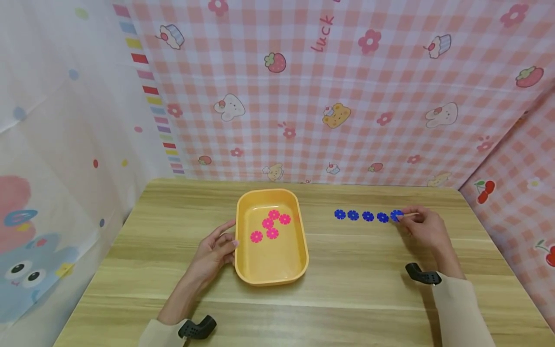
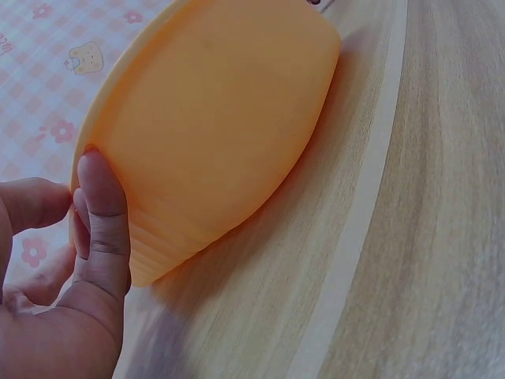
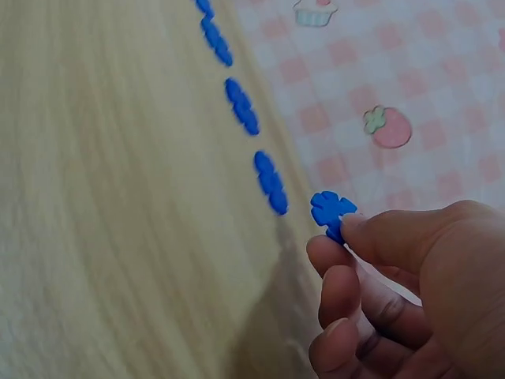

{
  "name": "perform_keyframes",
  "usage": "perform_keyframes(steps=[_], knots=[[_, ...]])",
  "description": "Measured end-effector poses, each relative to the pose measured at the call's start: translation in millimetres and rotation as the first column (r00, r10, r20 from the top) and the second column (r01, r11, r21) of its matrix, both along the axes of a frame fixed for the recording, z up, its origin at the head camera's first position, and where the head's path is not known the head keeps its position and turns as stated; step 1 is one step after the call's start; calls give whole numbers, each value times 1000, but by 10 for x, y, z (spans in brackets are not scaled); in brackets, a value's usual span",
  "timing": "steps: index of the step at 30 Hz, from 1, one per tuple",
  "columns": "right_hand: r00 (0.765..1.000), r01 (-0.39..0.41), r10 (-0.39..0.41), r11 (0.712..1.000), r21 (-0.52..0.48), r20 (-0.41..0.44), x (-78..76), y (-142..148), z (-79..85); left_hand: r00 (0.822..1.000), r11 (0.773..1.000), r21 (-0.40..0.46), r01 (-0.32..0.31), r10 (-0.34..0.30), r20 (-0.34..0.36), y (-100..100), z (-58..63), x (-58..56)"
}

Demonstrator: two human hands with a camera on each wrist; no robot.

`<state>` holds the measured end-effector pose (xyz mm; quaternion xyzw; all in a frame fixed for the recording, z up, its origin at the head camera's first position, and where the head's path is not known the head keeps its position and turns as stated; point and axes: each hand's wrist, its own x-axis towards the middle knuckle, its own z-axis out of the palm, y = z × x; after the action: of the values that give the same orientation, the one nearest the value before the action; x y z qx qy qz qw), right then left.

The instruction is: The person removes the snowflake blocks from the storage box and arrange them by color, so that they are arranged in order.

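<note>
My right hand [image 1: 427, 229] pinches a blue flower-shaped plastic piece [image 3: 331, 212] between thumb and forefinger. This piece is at the right end of a row of matching blue pieces [image 1: 368, 216] on the table; in the right wrist view it looks tilted up, beside the nearest one in the row. My left hand [image 1: 212, 250] grips the left side of a yellow tray [image 1: 271, 280], thumb at the rim and other fingers against the outer wall [image 2: 213, 110]. Several pink flower-shaped pieces [image 1: 268, 223] lie inside the tray, toward its far half.
Everything stands on a wood-grain table [image 1: 347, 299]. A pink checked cloth [image 1: 303, 96] hangs behind it, with another patterned cloth at the right and a pale one [image 1: 65, 120] at the left. Each wrist wears a black device [image 1: 197, 327].
</note>
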<state>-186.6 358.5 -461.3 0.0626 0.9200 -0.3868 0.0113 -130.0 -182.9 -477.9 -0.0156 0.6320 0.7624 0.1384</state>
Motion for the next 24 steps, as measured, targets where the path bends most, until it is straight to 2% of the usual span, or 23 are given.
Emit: perform_keyframes(steps=[4,11,24], knots=[[1000,7,-6,999,42,-22,-40,33,-82,1000,1000,-13,8,-8,-3,-1,-1,-1],[996,35,-19,982,185,-91,-94,21,-155,1000,1000,-9,6,-7,-4,2,3,-2],[995,56,-37,976,208,-95,-100,3,-149,1000,1000,-4,4,-4,-4,8,4,5]])
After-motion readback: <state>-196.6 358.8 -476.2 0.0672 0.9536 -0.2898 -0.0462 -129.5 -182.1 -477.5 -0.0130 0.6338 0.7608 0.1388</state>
